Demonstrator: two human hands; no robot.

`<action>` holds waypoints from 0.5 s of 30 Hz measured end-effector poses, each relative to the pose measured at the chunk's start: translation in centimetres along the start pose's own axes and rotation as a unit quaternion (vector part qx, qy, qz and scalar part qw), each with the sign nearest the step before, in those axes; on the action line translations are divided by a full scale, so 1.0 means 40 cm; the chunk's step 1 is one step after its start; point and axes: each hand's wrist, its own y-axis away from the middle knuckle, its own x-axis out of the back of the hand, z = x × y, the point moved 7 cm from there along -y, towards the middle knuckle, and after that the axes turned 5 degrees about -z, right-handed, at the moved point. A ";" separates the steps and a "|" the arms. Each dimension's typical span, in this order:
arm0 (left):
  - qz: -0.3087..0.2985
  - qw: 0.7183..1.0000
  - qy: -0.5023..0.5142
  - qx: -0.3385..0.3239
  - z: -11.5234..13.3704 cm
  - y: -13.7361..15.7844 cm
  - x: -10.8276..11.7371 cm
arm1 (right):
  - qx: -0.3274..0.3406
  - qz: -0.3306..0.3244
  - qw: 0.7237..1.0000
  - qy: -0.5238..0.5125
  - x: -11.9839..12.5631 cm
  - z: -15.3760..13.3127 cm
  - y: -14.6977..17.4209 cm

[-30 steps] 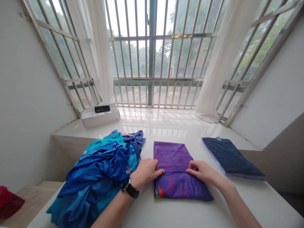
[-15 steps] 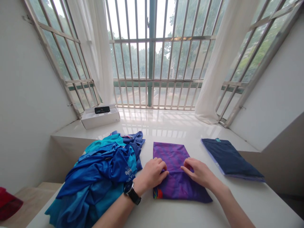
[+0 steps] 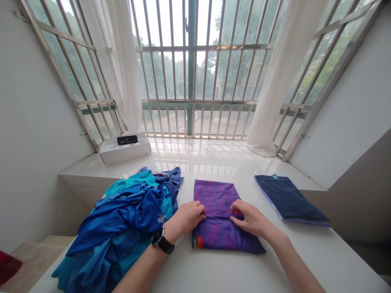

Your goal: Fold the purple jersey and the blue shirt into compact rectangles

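A folded purple garment with darker streaks and a small multicoloured print at its near left corner lies flat on the white table. A crease runs across its middle. My left hand, with a black watch on the wrist, pinches the left edge at that crease, fingers curled. On the other side, my right hand holds the crease near the right edge between thumb and fingers. Left of the garment is a loose heap of blue and turquoise clothes, close to my left forearm.
A folded navy garment lies on the right, over something lavender. On the sill stands a white box with a black phone-like object on it. White curtains hang before the barred window. Something red shows at lower left.
My left hand has slid outward to the garment's left edge. My right hand stays on the right side of the crease. The whole view has shifted slightly.
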 end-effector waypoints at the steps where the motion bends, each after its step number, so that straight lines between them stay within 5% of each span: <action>1: 0.000 1.000 0.000 0.003 -0.003 0.002 0.002 | 0.005 0.007 1.000 -0.003 0.003 -0.005 0.001; 10: 0.012 0.997 0.022 0.072 0.021 -0.004 -0.022 | -0.006 -0.053 0.998 -0.035 -0.034 -0.091 0.013; 15: -0.027 0.988 0.147 -0.045 0.131 0.009 -0.036 | -0.086 -0.053 0.993 0.068 -0.027 -0.037 0.016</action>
